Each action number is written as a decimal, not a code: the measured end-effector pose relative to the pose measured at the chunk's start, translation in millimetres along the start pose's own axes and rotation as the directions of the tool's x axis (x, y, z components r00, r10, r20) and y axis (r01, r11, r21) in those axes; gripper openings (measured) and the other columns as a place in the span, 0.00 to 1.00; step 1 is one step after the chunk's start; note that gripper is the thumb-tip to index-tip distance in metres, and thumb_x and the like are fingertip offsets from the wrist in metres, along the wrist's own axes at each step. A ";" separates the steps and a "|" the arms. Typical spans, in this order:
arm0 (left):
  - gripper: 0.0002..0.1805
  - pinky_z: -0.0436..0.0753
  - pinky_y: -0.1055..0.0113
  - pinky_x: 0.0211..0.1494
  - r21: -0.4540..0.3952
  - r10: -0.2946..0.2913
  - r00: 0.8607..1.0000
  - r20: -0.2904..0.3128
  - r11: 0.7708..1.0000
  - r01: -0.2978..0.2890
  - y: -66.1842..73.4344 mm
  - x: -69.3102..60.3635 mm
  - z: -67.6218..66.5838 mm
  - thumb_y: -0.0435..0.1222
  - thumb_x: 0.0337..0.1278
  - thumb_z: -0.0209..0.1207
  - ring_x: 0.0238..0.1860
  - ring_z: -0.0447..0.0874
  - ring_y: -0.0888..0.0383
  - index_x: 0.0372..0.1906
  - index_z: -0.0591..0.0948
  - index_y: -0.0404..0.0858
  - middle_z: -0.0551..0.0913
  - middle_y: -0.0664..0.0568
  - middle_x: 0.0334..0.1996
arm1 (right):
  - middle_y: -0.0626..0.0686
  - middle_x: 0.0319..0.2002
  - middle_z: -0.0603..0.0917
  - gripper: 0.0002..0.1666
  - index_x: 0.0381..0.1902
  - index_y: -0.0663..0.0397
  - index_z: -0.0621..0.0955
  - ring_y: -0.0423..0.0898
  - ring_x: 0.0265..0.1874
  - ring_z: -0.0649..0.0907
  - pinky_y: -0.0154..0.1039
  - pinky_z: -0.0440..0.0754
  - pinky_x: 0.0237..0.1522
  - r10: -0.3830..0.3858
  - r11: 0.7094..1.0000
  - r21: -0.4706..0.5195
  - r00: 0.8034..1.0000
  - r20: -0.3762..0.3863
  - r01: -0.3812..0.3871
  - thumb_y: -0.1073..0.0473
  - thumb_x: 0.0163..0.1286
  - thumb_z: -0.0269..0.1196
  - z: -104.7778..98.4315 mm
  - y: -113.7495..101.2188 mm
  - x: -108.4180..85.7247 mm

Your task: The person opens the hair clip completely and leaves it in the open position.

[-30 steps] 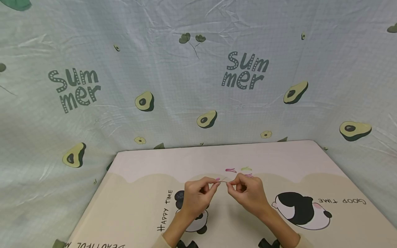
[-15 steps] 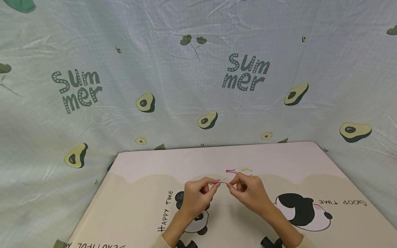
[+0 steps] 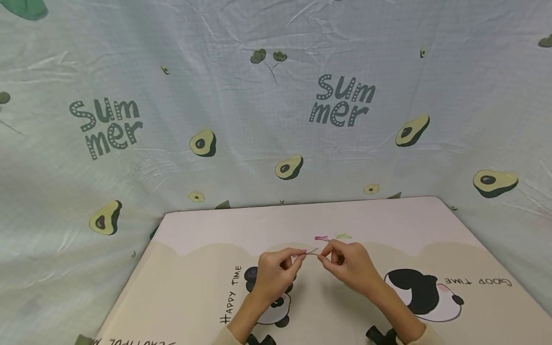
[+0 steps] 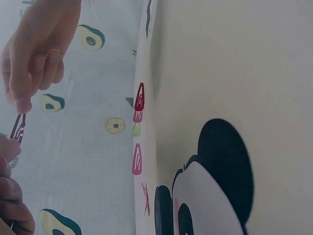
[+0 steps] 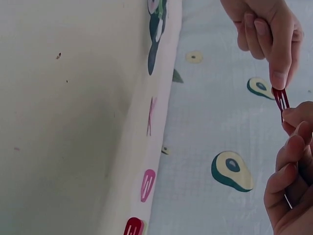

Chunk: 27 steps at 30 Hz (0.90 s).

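A dark red snap hair clip (image 3: 311, 253) is held in the air between my two hands, above the table. My left hand (image 3: 278, 270) pinches one end between thumb and forefinger. The other end is at the fingertips of my right hand (image 3: 351, 266), pinched between thumb and forefinger. In the head view a thin strip of the clip stands up at a slant from the rest. The right wrist view shows the clip (image 5: 280, 100) between the left fingertips above and the right fingers below, which cover part of it.
Several hair clips lie near the table's far edge, among them a red clip (image 4: 140, 97), a pink clip (image 4: 137, 159) and a green clip (image 3: 343, 235). A patterned cloth (image 3: 241, 105) hangs behind the table (image 3: 185, 268). Black straps (image 3: 381, 335) sit at the wrists.
Both hands have shifted very slightly to the right, still gripping the clip. The right hand now covers a pink clip on the table that showed behind it earlier.
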State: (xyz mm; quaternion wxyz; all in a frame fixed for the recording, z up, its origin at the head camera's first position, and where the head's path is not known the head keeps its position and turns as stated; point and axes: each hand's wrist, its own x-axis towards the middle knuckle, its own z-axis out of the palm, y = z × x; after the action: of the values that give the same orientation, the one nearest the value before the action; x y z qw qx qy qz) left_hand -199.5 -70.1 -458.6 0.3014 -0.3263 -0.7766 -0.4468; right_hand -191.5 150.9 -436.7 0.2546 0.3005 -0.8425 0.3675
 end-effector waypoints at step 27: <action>0.03 0.53 0.83 0.22 0.074 -0.095 0.990 0.105 0.993 0.088 -4.1 18.5 13.9 0.35 0.60 0.71 0.15 0.54 0.78 0.36 0.91 0.41 0.69 0.57 0.09 | 0.34 0.14 0.71 0.13 0.28 0.48 0.83 0.26 0.16 0.65 0.27 0.65 0.18 0.093 0.994 -0.053 0.996 0.013 -0.092 0.71 0.56 0.73 -7.3 15.1 1.4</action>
State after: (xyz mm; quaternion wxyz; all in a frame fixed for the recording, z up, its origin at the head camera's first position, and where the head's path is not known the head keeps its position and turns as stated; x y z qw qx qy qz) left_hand -216.4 -54.9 -452.4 0.2492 -0.3034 -0.8210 -0.4145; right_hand -201.4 164.3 -438.5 0.2387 0.2572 -0.8668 0.3542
